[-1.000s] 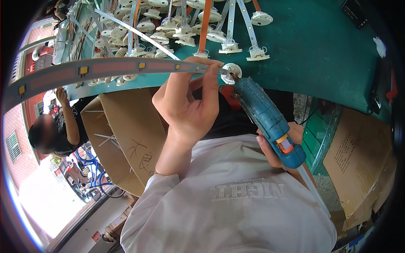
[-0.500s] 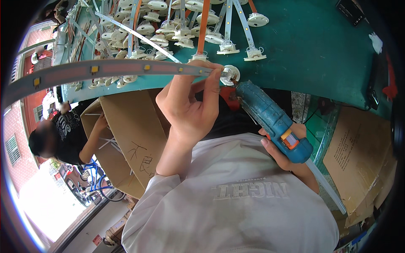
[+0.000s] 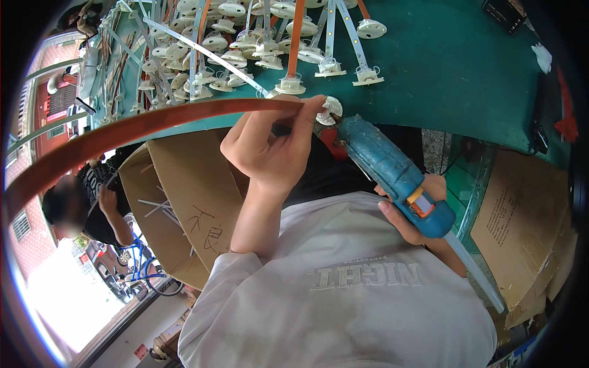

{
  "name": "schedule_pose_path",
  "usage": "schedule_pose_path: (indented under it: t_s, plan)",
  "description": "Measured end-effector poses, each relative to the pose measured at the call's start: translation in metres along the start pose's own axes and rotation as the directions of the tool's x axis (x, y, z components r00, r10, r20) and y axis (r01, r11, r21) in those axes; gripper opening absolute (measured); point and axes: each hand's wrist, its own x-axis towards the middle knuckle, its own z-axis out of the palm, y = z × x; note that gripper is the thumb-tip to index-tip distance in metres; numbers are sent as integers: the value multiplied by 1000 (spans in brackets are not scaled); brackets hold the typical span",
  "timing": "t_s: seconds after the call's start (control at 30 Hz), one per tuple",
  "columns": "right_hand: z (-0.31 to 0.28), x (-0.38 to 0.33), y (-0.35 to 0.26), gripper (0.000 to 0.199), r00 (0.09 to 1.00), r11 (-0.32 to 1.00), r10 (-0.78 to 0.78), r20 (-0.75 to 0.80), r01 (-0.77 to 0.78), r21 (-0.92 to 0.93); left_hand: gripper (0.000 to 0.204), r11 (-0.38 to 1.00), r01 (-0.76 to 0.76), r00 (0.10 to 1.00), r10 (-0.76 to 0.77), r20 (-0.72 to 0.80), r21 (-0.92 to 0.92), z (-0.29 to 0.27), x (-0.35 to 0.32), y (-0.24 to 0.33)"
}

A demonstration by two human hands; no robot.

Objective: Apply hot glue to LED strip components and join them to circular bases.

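Observation:
Between thumb and fingers, my left hand (image 3: 273, 144) pinches the end of a long flexible LED strip (image 3: 153, 122), which arcs away to the left with its orange-brown back showing. A round white base (image 3: 330, 111) is at the pinched end, just beyond my fingertips. My right hand (image 3: 411, 214) is wrapped round a blue glue gun (image 3: 392, 172), partly hidden behind its body. The gun's nozzle is close to the white base; whether they touch I cannot tell. A translucent glue stick (image 3: 475, 273) sticks out of its rear end.
Several white round bases with strips (image 3: 233, 58) crowd the far left of the green table (image 3: 448, 73). An open cardboard box (image 3: 190, 202) stands at left, where another person (image 3: 101, 196) reaches near it. More cardboard (image 3: 521, 227) stands at right; a black box (image 3: 504, 15) lies far right.
My left hand has turned the strip over, from its LED side to its orange-brown back, and the base has turned with it. The other person's hand has withdrawn from the box.

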Motion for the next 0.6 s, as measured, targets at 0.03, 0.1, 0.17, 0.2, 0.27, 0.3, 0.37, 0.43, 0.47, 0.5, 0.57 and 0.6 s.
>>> schedule_pose_path:
  t_s: [0.03,0.1,0.17,0.2,0.27,0.3,0.37,0.43,0.47,0.5,0.57,0.6]
  plan:
    - [3,2,-2,16,999,999,35,2,-35,1,15,1000,3,1000,-3,-1,2,0,0,-1]
    - [7,1,0,17,999,1000,31,-22,-31,-7,15,999,12,1000,-12,12,-38,1,-1,-5]
    - [9,1,0,18,999,999,30,-43,-30,-14,15,999,5,1000,-5,4,-53,2,1,-5]
    - [10,1,2,18,999,1000,-9,-50,8,-28,15,997,-8,1000,8,-4,-71,2,1,-4]
    - [9,1,1,18,997,998,-45,-55,43,-41,17,998,-32,999,33,8,-47,1,0,-6]
    - [6,1,-4,14,1000,999,-9,-11,9,-31,20,998,-61,998,62,19,-26,0,-1,-6]
    - [4,1,-5,14,999,999,26,35,-25,-22,20,998,-53,998,54,23,-13,-1,-1,-5]
    - [3,0,-3,13,989,989,-121,82,128,-80,20,999,-46,999,46,26,-1,-1,-1,-6]
    - [3,0,-3,13,989,989,-121,82,127,-80,19,999,-42,999,42,22,-13,0,-1,-7]
    - [3,0,-3,16,990,990,-118,73,123,-67,19,999,-38,999,38,17,-24,0,-1,-8]
    - [3,-1,-2,20,992,992,-113,62,117,-57,19,999,-30,999,30,20,-15,-1,0,-5]
    - [4,-1,-1,25,988,987,-146,57,150,-60,19,1000,-23,999,23,22,-5,-1,0,-4]
